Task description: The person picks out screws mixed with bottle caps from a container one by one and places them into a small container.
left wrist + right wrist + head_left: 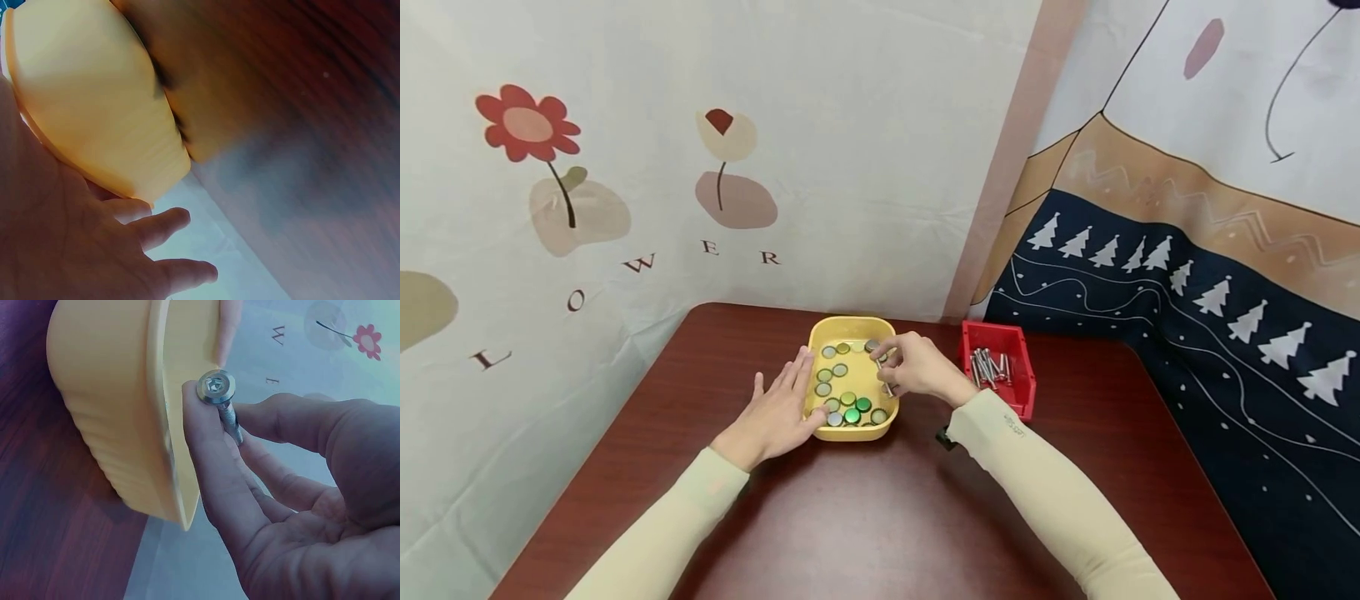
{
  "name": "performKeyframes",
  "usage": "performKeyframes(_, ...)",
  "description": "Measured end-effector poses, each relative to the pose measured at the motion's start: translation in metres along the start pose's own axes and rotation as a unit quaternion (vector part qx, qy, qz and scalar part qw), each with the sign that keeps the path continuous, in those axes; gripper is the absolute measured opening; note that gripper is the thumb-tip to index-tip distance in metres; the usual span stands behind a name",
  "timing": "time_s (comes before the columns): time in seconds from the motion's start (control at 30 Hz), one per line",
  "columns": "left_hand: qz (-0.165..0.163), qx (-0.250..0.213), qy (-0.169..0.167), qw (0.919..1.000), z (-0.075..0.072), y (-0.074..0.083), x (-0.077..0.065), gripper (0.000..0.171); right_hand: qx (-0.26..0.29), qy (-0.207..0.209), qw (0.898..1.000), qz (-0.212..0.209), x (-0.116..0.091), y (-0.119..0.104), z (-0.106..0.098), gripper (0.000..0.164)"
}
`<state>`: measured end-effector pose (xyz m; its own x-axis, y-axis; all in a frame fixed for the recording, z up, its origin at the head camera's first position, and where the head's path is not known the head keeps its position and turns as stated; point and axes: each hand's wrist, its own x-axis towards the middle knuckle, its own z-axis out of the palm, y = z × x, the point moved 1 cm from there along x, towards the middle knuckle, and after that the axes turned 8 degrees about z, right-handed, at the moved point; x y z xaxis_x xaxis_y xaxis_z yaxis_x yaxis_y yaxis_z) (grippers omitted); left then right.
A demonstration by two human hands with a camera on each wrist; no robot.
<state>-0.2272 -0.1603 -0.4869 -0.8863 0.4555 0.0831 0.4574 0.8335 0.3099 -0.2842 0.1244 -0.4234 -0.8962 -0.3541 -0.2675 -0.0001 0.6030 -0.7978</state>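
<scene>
A yellow bin (853,326) on the table holds several bottle caps (847,398), some green and some pale. My left hand (778,412) rests along its left rim, fingers straight; the left wrist view shows the palm beside the bin's outer wall (94,94). Over the bin's right side, my right hand (917,364) pinches a silver bolt (216,387) between thumb and fingers. Its round head has a hex socket and faces the right wrist camera. To the right stands a red bin (1025,367) with several metal bolts (987,367) in it.
The brown table (865,517) reaches back to a printed cloth (865,167) that hangs behind it. A dark cloth with white trees (1105,250) hangs at the right. Under the right cuff a small black object (945,438) shows.
</scene>
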Motion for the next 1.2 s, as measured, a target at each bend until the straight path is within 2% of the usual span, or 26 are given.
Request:
performKeyframes(0.3,0.002,0.003,0.001,1.0,0.0,0.001,0.0,0.097,0.028,0.017,0.999,0.008,-0.012,0.013,-0.018,0.031)
performKeyframes(0.57,0.004,0.007,0.003,1.0,0.001,0.002,0.0,0.096,0.068,0.01,0.997,0.025,-0.021,0.029,-0.033,0.036)
performKeyframes(1.2,0.0,0.008,0.0,1.0,-0.001,0.003,0.0,0.097,0.08,0.044,0.994,0.054,-0.041,0.068,-0.079,0.039)
